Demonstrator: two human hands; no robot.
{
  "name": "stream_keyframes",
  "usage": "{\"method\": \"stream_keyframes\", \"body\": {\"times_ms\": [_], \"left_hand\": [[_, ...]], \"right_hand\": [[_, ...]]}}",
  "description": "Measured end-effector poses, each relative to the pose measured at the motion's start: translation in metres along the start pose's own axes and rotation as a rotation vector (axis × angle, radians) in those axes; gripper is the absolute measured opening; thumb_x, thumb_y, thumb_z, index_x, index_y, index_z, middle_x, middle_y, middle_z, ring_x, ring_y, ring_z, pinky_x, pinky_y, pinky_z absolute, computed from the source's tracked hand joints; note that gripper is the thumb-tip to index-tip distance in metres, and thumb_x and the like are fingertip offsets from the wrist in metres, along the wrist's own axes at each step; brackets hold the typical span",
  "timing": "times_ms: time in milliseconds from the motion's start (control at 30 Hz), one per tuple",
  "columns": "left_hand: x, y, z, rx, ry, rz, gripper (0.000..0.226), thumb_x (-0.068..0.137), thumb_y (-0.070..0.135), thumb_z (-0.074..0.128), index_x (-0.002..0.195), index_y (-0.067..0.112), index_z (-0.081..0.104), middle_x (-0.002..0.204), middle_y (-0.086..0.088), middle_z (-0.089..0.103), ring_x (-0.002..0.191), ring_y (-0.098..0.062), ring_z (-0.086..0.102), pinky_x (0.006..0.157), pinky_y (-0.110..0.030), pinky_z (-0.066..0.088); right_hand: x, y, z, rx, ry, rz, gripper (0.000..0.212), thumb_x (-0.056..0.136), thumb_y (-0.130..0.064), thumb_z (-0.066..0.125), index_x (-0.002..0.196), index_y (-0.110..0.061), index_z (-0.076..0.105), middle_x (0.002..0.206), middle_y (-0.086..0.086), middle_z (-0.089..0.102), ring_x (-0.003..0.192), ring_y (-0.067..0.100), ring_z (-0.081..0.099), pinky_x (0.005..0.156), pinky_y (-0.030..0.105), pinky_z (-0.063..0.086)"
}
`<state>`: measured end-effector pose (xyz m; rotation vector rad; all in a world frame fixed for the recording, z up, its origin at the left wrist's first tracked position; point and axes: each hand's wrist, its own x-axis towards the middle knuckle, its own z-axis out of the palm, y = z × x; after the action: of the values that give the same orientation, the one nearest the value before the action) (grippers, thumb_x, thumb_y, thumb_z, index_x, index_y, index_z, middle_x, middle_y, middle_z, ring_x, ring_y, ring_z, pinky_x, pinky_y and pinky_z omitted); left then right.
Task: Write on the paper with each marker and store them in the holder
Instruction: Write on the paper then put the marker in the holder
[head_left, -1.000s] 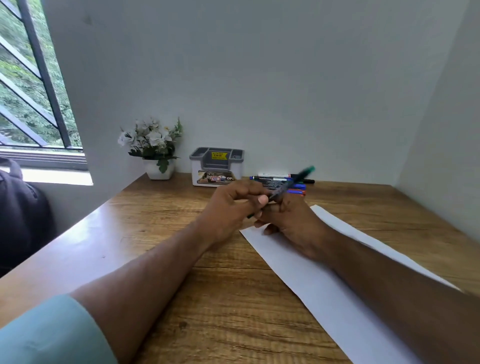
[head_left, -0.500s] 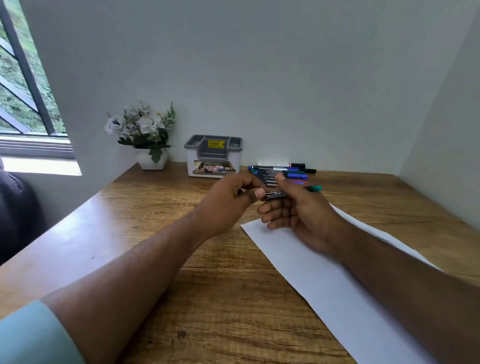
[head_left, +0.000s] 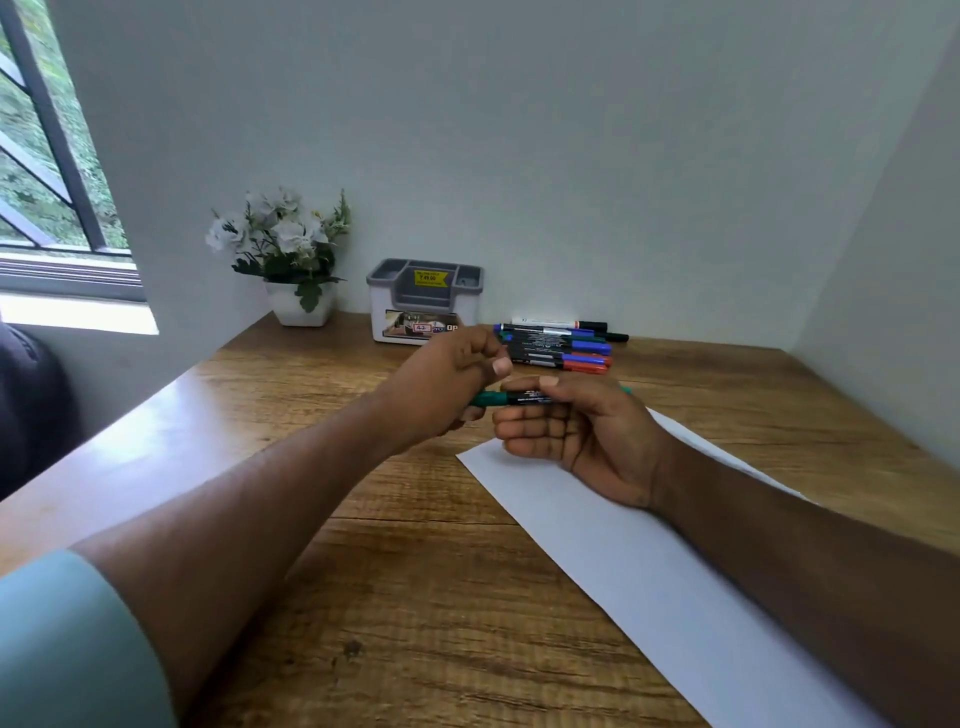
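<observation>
A green marker (head_left: 519, 399) lies level above the far left corner of the white paper (head_left: 623, 551). My right hand (head_left: 587, 436) grips its dark barrel, thumb on top and fingers curled beneath. My left hand (head_left: 441, 384) is at the green cap end, its fingers curled by the cap and its thumb raised just above it. Several more markers (head_left: 556, 345), blue, red and black, lie in a row at the back of the wooden desk. The grey and white holder (head_left: 423, 301) stands left of them against the wall, with nothing showing above its rim.
A white pot of white flowers (head_left: 298, 306) stands left of the holder in the desk's back corner. Walls close the desk at the back and right. A window (head_left: 52, 208) is on the far left, with a dark shape below it.
The marker has gone from tilted up to level. My right hand has turned palm up under it, and my left hand has shifted out to the cap end.
</observation>
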<state>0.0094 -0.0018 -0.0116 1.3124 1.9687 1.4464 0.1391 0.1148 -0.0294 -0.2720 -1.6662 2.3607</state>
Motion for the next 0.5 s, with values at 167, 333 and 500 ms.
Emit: {"method": "stream_keyframes", "body": {"times_ms": [167, 333, 500], "left_hand": [[0.000, -0.004, -0.009, 0.082, -0.032, -0.040, 0.015, 0.099, 0.028, 0.048, 0.093, 0.019, 0.058, 0.061, 0.002, 0.047, 0.044, -0.008, 0.039, 0.037, -0.020, 0.032], [-0.009, -0.031, -0.045, 0.224, 0.152, -0.042, 0.031, 0.098, 0.046, 0.039, 0.096, 0.027, 0.063, 0.090, -0.002, 0.060, 0.078, -0.014, 0.057, 0.065, -0.027, 0.048], [-0.005, -0.022, -0.029, 0.399, -0.154, -0.027, 0.041, 0.083, 0.062, 0.049, 0.092, 0.029, 0.071, 0.091, 0.006, 0.065, 0.086, -0.010, 0.059, 0.073, -0.026, 0.044]], "right_hand": [[-0.001, -0.002, -0.002, 0.010, 0.093, -0.038, 0.041, 0.096, -0.011, 0.040, 0.077, 0.000, 0.075, 0.070, 0.019, 0.072, 0.060, 0.024, 0.072, 0.054, 0.028, 0.059], [-0.006, -0.006, -0.021, 0.115, 0.176, -0.108, 0.041, 0.094, -0.014, 0.039, 0.079, -0.004, 0.076, 0.069, 0.017, 0.072, 0.059, 0.021, 0.071, 0.051, 0.025, 0.056], [-0.006, -0.010, -0.016, -0.016, 0.043, -0.003, 0.014, 0.074, -0.020, 0.066, 0.074, -0.009, 0.075, 0.060, 0.010, 0.064, 0.047, 0.014, 0.055, 0.046, 0.021, 0.046]]}}
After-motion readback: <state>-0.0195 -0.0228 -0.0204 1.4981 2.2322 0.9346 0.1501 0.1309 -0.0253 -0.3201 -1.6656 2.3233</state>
